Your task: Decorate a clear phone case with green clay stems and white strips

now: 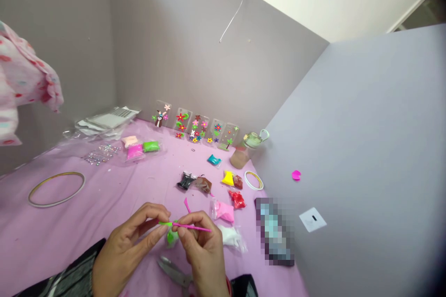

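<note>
My left hand [134,241] is closed in a pinch on a small strip of bright green clay [165,223]. Between the thumb and fingers of my right hand [204,250] is a thin pink modelling tool [197,228], its left tip meeting the green clay. Another pink piece with a flat, widened end [187,204] sticks out behind my right fingers; its lower part is hidden. Just beyond and below my fingertips lies a green clay packet [170,238], partly covered. Scissors [174,271] rest on the cloth between my wrists, handles mostly hidden by my right hand.
Several clay packets, including red [237,199], pink [224,211] and white [232,237], lie on the pink cloth [114,195]. Decorated clear phone cases [199,129] lean on the wall. A jar [242,154], tape rolls [56,189] and a blurred-out device [273,232] stand around.
</note>
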Action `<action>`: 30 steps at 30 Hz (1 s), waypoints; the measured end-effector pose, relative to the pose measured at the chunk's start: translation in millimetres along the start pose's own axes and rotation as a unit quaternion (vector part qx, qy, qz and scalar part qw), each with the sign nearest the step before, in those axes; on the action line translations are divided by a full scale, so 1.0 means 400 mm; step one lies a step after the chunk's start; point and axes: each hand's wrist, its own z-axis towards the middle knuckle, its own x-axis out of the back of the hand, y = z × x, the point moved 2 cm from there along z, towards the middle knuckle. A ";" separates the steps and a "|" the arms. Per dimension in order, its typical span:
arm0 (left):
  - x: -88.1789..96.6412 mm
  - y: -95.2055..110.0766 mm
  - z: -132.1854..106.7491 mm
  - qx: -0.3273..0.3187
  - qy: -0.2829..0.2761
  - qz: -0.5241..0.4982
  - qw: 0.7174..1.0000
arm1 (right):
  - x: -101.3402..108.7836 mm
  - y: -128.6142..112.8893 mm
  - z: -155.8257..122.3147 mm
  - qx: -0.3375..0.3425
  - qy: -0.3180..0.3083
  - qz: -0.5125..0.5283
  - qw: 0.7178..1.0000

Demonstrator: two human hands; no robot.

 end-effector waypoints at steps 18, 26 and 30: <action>0.011 0.003 -0.005 -0.043 -0.035 0.041 0.998 | 0.000 0.001 -0.005 -0.008 0.000 0.003 1.000; 0.013 0.001 -0.004 -0.045 -0.031 0.043 0.998 | 0.001 0.005 -0.006 -0.014 -0.011 0.003 1.000; 0.015 -0.007 -0.006 -0.041 -0.042 0.028 0.998 | 0.001 0.007 -0.007 -0.011 -0.012 0.006 1.000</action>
